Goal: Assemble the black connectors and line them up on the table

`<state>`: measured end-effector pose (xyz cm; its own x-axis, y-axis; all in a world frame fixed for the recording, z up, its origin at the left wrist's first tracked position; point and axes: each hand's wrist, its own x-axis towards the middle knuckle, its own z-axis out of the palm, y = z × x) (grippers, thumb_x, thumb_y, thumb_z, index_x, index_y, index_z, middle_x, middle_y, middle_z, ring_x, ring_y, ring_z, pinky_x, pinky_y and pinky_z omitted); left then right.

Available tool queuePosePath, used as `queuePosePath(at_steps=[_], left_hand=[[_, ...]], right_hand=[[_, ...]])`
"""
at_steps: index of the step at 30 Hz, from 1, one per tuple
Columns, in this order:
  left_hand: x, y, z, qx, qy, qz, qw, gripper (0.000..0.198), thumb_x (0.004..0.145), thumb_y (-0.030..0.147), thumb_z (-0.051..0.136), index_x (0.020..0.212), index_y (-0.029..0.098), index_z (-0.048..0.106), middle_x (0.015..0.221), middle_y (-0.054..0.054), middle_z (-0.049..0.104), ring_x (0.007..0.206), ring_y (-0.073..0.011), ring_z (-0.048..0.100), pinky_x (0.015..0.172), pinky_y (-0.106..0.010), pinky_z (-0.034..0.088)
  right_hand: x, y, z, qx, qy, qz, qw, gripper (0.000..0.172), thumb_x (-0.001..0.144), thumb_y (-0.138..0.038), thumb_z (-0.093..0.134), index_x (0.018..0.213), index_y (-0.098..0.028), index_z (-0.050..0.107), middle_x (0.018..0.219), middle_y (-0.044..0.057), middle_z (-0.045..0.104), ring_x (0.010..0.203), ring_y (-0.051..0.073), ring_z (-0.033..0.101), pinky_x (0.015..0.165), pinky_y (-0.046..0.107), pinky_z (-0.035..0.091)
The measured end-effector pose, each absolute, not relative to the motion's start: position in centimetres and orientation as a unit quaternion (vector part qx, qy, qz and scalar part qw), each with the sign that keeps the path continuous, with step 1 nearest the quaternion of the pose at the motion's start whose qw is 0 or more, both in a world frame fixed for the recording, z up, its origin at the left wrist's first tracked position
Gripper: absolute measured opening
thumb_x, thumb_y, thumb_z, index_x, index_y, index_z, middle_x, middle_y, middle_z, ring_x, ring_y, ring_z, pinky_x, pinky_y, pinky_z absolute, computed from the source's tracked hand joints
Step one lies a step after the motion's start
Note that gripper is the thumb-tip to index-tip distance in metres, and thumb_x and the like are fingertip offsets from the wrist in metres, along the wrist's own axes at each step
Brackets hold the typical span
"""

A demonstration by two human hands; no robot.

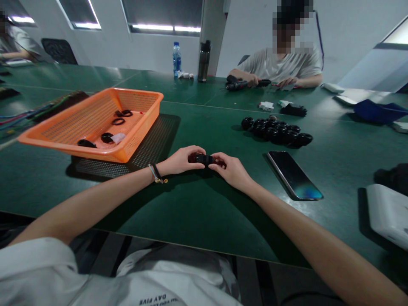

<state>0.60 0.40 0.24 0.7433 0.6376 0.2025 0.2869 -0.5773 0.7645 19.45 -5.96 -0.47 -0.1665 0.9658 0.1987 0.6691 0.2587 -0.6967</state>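
Between my two hands, just above the green table (191, 204), is a small black cylindrical part (204, 160) lying sideways. My left hand (185, 160) is closed around its left end, with thumb and fingers curled. At the other end my right hand (228, 167) pinches it between thumb and fingers. The part's ends are hidden inside my fingers, so its exact kind does not show. A cluster of round black parts (277, 131) lies on the table beyond my right hand. To the left stands an orange plastic basket (137, 146) holding several black rings and caps.
A phone (295, 175) lies right of my right hand, with a white device (387, 212) farther right. Wires (22, 119) lie beyond the basket. A water bottle (177, 59) and dark flask (204, 61) stand at the back. A person (283, 68) works opposite near a power drill (236, 84).
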Motion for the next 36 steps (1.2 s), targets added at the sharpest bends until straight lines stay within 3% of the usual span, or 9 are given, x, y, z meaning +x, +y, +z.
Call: queuePosePath(at_steps=[5, 10, 36], left_hand=[[0.59, 0.45, 0.17, 0.862, 0.270, 0.235, 0.359, 0.034, 0.073, 0.031, 0.064, 0.101, 0.015, 0.056, 0.093, -0.004, 0.059, 0.080, -0.0142, 0.054, 0.072, -0.026, 0.043], [0.61, 0.36, 0.36, 0.865, 0.272, 0.232, 0.352, 0.034, 0.072, 0.031, 0.065, 0.101, 0.015, 0.056, 0.094, -0.004, 0.059, 0.082, -0.0150, 0.054, 0.073, -0.027, 0.043], [0.59, 0.33, 0.25, 0.864, 0.272, 0.232, 0.354, 0.034, 0.072, 0.030, 0.065, 0.101, 0.015, 0.056, 0.092, -0.004, 0.060, 0.080, -0.0143, 0.055, 0.073, -0.026, 0.043]], right_hand=[[19.37, -6.09, -0.21, -0.559, -0.731, 0.225, 0.321, 0.016, 0.077, -0.026, 0.057, 0.091, -0.018, 0.059, 0.074, 0.001, 0.062, 0.062, 0.013, 0.053, 0.057, 0.026, 0.040], [19.28, -6.32, 0.02, -0.545, -0.732, 0.233, 0.337, 0.027, 0.073, -0.025, 0.061, 0.099, -0.019, 0.055, 0.076, 0.001, 0.062, 0.064, 0.014, 0.055, 0.059, 0.027, 0.042], [19.41, -5.91, -0.62, -0.552, -0.724, 0.243, 0.335, 0.020, 0.076, -0.023, 0.060, 0.095, -0.017, 0.060, 0.074, 0.001, 0.064, 0.062, 0.013, 0.054, 0.058, 0.026, 0.041]])
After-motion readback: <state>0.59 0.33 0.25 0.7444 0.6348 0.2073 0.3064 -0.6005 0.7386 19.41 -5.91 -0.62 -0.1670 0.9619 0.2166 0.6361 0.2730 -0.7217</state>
